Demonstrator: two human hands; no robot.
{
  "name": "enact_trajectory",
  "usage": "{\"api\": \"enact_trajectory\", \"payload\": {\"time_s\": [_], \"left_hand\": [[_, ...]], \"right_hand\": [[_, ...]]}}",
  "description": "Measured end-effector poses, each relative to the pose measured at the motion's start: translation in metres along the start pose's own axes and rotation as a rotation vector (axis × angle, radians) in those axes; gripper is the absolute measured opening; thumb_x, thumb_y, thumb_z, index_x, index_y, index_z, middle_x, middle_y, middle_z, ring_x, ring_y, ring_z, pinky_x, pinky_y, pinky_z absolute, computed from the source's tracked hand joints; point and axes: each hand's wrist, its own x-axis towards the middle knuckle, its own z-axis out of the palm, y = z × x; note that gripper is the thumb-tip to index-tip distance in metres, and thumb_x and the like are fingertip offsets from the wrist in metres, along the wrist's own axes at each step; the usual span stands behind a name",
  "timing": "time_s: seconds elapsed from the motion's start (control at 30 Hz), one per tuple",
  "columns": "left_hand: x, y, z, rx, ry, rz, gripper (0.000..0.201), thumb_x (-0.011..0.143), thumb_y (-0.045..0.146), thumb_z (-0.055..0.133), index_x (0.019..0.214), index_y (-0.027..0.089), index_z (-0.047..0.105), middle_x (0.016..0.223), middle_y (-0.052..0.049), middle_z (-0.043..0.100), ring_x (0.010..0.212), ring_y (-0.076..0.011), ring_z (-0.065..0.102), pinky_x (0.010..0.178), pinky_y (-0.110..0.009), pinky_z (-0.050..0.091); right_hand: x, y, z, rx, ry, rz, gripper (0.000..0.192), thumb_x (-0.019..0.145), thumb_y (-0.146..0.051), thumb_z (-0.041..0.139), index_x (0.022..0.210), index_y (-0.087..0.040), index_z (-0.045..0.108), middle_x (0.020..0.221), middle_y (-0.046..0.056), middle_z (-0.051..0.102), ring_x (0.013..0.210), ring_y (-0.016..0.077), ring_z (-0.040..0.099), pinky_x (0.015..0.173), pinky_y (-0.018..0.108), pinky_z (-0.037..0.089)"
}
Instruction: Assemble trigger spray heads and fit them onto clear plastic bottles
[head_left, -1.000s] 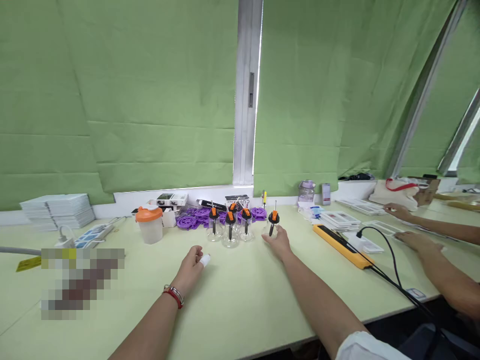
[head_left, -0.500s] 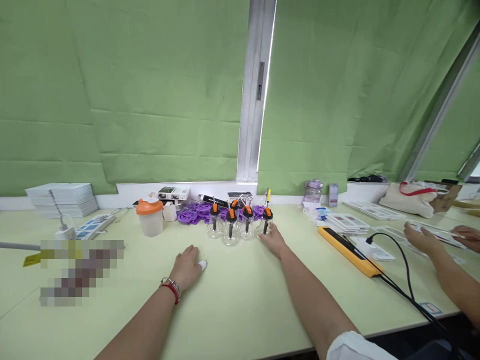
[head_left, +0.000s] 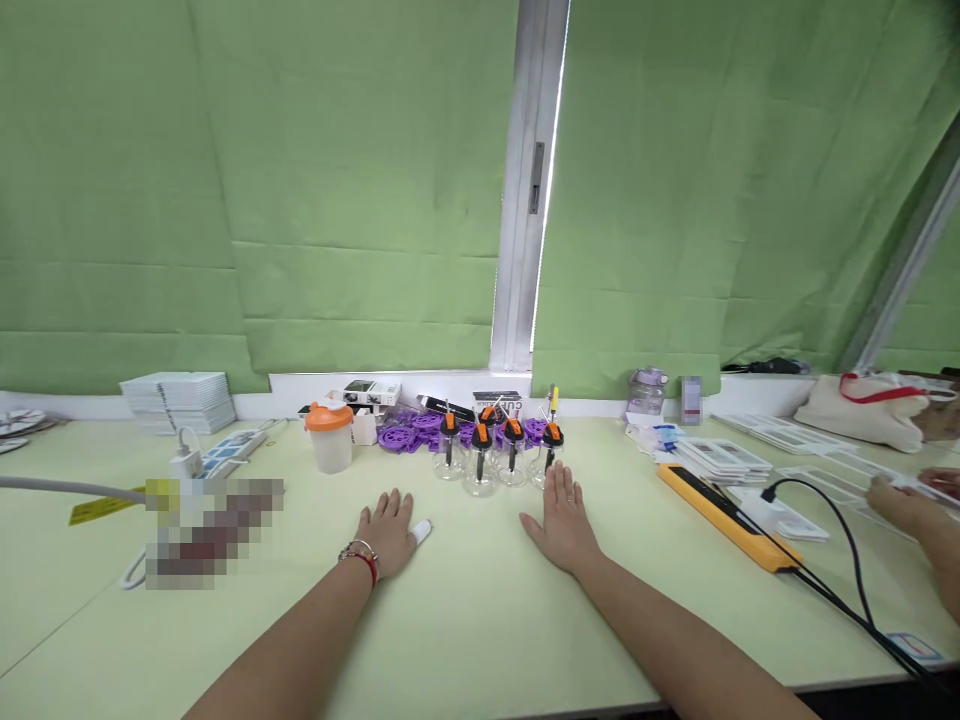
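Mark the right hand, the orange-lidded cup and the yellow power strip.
right hand (head_left: 564, 525): head view, back of the hand, flat on the table.
orange-lidded cup (head_left: 331, 440): head view, on the translucent body just under the lid.
yellow power strip (head_left: 720, 516): head view, middle of its top face.

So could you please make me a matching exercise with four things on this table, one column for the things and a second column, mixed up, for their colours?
Things:
1. cup lid
2. power strip
3. gear parts
4. stack of cards

Colours:
a. purple
b. white
c. orange
d. yellow

Pairs: 1-c, 2-d, 3-a, 4-b
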Motion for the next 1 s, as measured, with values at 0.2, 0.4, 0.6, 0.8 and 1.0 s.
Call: {"api": "enact_trajectory", "payload": {"time_s": [0.2,0.4,0.6,0.8,1.0], "left_hand": [[-0.002,-0.040,-0.002,0.007,0.022,-0.045,0.072,0.086,0.056,0.020,0.146,0.017,0.023,0.153,-0.015,0.013,0.140,-0.0331,0.012,0.107,-0.057,0.014],[-0.006,-0.039,-0.003,0.016,0.014,-0.029,0.073,0.086,0.056,0.018,0.146,0.015,0.022,0.153,-0.016,0.014,0.140,-0.0344,0.012,0.107,-0.058,0.014],[-0.007,-0.037,-0.006,0.037,0.017,-0.034,0.068,0.087,0.049,0.023,0.146,0.015,0.023,0.153,-0.016,0.014,0.139,-0.0340,0.013,0.106,-0.059,0.014],[-0.005,-0.038,-0.004,0.023,0.030,-0.026,0.069,0.086,0.050,0.025,0.145,0.014,0.026,0.152,-0.018,0.015,0.139,-0.0354,0.012,0.104,-0.060,0.014],[0.002,-0.033,0.000,0.009,0.040,-0.031,0.070,0.087,0.054,0.020,0.143,0.013,0.027,0.152,-0.020,0.016,0.139,-0.0359,0.013,0.104,-0.060,0.013]], "right_hand": [[-0.007,-0.003,-0.007,0.027,-0.281,-0.201,0.088,0.085,-0.067,0.018,0.146,-0.004,0.015,0.154,0.012,-0.003,0.141,0.0260,-0.007,0.115,0.040,0.004],[-0.002,-0.002,-0.010,0.060,-0.421,-0.214,0.092,0.083,-0.071,0.013,0.146,-0.004,0.015,0.154,0.013,-0.002,0.141,0.0261,-0.005,0.115,0.039,0.005],[-0.001,-0.005,-0.012,0.097,-0.438,-0.209,0.091,0.084,-0.071,0.014,0.145,-0.003,0.018,0.154,0.014,0.003,0.142,0.0260,-0.003,0.115,0.038,0.003],[0.000,-0.003,-0.008,0.163,-0.398,-0.199,0.088,0.084,-0.069,0.024,0.145,-0.006,0.024,0.154,0.013,0.009,0.142,0.0260,0.000,0.115,0.039,0.006],[0.000,-0.019,-0.013,0.169,-0.283,-0.210,0.074,0.088,-0.053,0.033,0.145,-0.006,0.022,0.153,0.014,0.015,0.138,0.0282,0.022,0.110,0.037,0.022]]}}
